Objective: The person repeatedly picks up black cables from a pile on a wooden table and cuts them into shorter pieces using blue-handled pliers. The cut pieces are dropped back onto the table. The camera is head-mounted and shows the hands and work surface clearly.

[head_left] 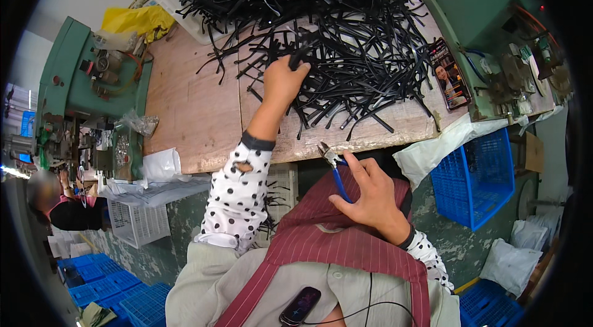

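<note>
A large heap of thin black curved pieces [364, 74], which look like eyeglass temples, covers the far part of the wooden table [191, 98]. Over the near left side of this heap reaches my left hand [285, 80], its fingers closed round some of the black temples [301, 55]; how many is hidden. My right hand [370, 194] is in front of the table's near edge, above my lap, closed on side cutters [333, 163] with blue handles. The cutters' jaws point up and away toward the heap, with nothing visible between them.
Green machines [80, 74] [488, 24] stand at both sides of the table. A phone [449, 74] leans by the right one. Below right is a blue crate [472, 179]; a white crate [141, 223] is on the left. Another person [74, 206] sits at far left.
</note>
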`<action>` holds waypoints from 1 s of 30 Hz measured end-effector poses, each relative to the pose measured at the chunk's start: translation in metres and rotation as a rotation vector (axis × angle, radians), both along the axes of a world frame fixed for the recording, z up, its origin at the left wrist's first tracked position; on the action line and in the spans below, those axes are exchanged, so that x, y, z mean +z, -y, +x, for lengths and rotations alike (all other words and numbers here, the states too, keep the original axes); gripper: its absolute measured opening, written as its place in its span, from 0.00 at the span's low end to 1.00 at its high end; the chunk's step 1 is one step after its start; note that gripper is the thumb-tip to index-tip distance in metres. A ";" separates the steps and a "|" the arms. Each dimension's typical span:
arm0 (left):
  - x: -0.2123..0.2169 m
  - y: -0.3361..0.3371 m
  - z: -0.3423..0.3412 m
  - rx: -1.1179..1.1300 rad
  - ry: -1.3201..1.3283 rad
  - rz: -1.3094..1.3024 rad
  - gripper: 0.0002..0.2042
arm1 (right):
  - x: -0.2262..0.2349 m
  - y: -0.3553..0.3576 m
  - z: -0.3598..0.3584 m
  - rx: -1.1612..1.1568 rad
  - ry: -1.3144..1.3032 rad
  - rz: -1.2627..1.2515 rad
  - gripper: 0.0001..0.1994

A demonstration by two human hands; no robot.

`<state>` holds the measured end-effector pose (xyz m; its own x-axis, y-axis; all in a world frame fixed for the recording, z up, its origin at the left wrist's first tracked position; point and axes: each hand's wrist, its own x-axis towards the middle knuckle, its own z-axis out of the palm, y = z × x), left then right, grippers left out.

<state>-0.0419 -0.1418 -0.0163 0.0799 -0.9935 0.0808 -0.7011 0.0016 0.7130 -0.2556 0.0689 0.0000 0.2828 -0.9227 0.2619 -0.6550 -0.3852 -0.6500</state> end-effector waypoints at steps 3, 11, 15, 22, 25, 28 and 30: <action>0.017 -0.035 0.006 -0.077 -0.938 0.133 0.08 | -0.002 0.003 0.000 -0.030 0.041 -0.038 0.46; 0.021 -0.124 0.003 -0.155 -1.478 0.080 0.15 | 0.016 0.007 0.010 0.057 0.069 -0.049 0.46; 0.022 -0.136 -0.001 -0.196 -1.400 -0.106 0.14 | 0.021 0.004 0.016 0.115 0.077 -0.010 0.47; 0.026 -0.145 -0.009 -0.207 -1.218 -0.349 0.14 | 0.022 0.002 0.020 0.111 0.093 0.031 0.47; 0.025 -0.148 -0.010 -0.175 -1.198 -0.393 0.14 | 0.020 0.002 0.021 0.124 0.100 0.001 0.48; 0.026 -0.149 -0.013 -0.142 -1.168 -0.418 0.14 | 0.027 0.000 0.019 0.123 0.059 0.110 0.46; 0.025 -0.150 -0.015 -0.122 -1.162 -0.436 0.14 | 0.025 -0.001 0.020 0.130 0.087 0.115 0.46</action>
